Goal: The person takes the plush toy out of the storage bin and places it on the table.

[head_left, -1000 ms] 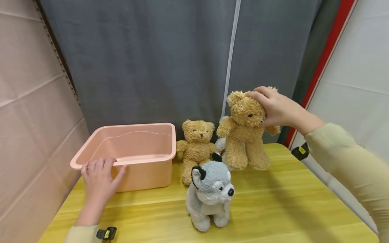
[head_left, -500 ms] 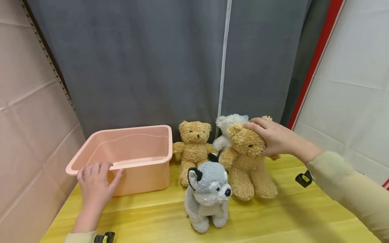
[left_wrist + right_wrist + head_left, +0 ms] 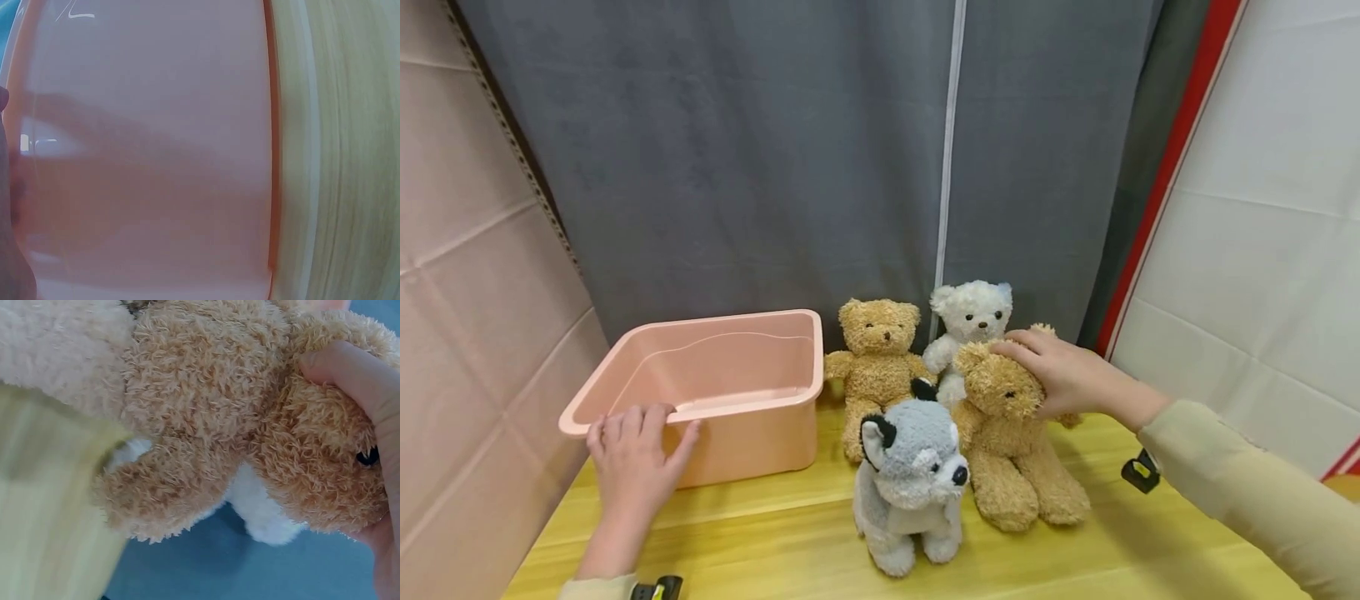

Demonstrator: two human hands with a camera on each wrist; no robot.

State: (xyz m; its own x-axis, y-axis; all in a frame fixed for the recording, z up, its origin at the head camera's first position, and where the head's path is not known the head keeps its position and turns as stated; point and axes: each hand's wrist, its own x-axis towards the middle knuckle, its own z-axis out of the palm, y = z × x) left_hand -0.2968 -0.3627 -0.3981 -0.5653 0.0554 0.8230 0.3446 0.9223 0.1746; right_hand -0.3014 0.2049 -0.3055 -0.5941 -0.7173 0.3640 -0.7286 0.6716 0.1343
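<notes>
By its head, my right hand (image 3: 1071, 375) grips a curly tan teddy bear (image 3: 1011, 446), whose legs point forward close over the table. In the right wrist view my thumb (image 3: 334, 365) presses into the fur of that bear's head. My left hand (image 3: 636, 458) holds the near rim of a pink plastic tub (image 3: 756, 437), fingers over the edge and thumb outside. The left wrist view is mostly filled by the tub's side wall (image 3: 156, 156). A grey and white plush husky (image 3: 913, 467) stands just left of the held bear, overlapping it in the head view.
Behind the husky sits a second tan teddy bear (image 3: 880, 358), beside the tub. A white plush bear (image 3: 973, 312) sits at the back, partly hidden by the held bear. A grey curtain (image 3: 737, 167) hangs behind the wooden table (image 3: 760, 542).
My right hand has brought the tan teddy bear down and toward me, uncovering the white bear's face. My left hand stays on the tub's rim. The head view has shifted slightly.
</notes>
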